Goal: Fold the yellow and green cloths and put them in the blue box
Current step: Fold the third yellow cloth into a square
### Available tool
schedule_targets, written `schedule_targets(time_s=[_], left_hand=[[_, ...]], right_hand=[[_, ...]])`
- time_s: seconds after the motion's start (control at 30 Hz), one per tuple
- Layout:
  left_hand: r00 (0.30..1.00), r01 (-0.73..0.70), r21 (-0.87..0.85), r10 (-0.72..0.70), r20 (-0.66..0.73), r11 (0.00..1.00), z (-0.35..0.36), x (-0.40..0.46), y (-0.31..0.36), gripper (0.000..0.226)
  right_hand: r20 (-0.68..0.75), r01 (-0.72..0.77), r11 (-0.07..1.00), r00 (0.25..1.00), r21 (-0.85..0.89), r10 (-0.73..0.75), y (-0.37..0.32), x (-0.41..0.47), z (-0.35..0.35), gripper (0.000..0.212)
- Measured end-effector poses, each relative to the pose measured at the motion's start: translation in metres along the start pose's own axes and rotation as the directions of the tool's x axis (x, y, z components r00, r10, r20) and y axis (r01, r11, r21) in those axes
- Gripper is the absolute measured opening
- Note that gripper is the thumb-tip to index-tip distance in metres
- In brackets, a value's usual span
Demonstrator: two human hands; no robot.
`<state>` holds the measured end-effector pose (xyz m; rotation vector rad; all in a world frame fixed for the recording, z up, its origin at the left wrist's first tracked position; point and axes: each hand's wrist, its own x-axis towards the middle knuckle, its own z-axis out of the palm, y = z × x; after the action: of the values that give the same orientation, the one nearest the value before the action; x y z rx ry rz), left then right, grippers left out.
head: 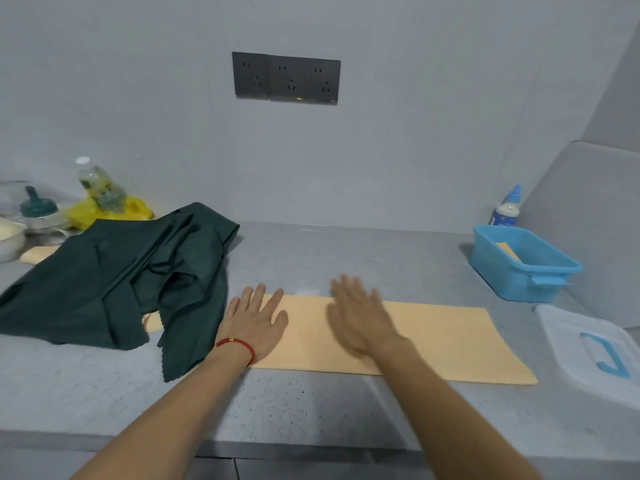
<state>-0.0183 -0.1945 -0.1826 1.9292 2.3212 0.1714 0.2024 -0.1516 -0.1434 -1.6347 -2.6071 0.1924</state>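
Far left, on the grey counter point(311, 410): one white bowl point(10, 242), cut by the frame edge; one jar with a teal spouted lid point(36, 207); one clear plastic bottle point(100, 187) with a white cap, tilted, its label too blurred to read; one yellow plastic bag point(81, 214) bunched under that bottle. Just in front, one small pale yellow piece point(40, 253), partly under the green cloth; cannot tell what it is.

Next, one green cloth point(114, 282), dark, crumpled and unfolded, spread over the left of the counter, its right edge overlapping the left end of the yellow cloth point(433, 341). One yellow cloth, laid flat as a long strip across the counter's middle, right end near the lid.

Two bare hands on that strip. Left hand point(256, 323), one red string bracelet point(239, 346) at the wrist, flat with fingers straight and spread, pressing the strip's left part, gripping nothing. Right hand point(360, 317), blurred, fingers straight and together, palm down on or just above the cloth; cannot tell which; nothing held.

On the wall above, one dark outlet panel point(286, 78) of three sockets.

Right: one blue box point(523, 271), open, well apart from both cloths, one yellowish folded piece point(507, 250) inside. Behind it, one white bottle with blue cap point(506, 207), label unreadable. Nearest right, one translucent lid point(588, 355) with one blue handle.
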Motion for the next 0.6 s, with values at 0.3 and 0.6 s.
schedule_targets(time_s=[0.3, 0.6], left_hand=[[1.0, 0.022, 0.017, -0.022, -0.013, 1.0, 0.003, 0.004, -0.009, 0.061], [1.0, 0.013, 0.004, -0.013, -0.001, 1.0, 0.007, 0.004, -0.005, 0.061]], right_hand=[[-0.002, -0.28, 0.958, 0.96, 0.064, 0.281, 0.102, -0.028, 0.028, 0.067], [-0.031, -0.392, 0.901, 0.919, -0.188, 0.393, 0.16, -0.045, -0.011, 0.063]])
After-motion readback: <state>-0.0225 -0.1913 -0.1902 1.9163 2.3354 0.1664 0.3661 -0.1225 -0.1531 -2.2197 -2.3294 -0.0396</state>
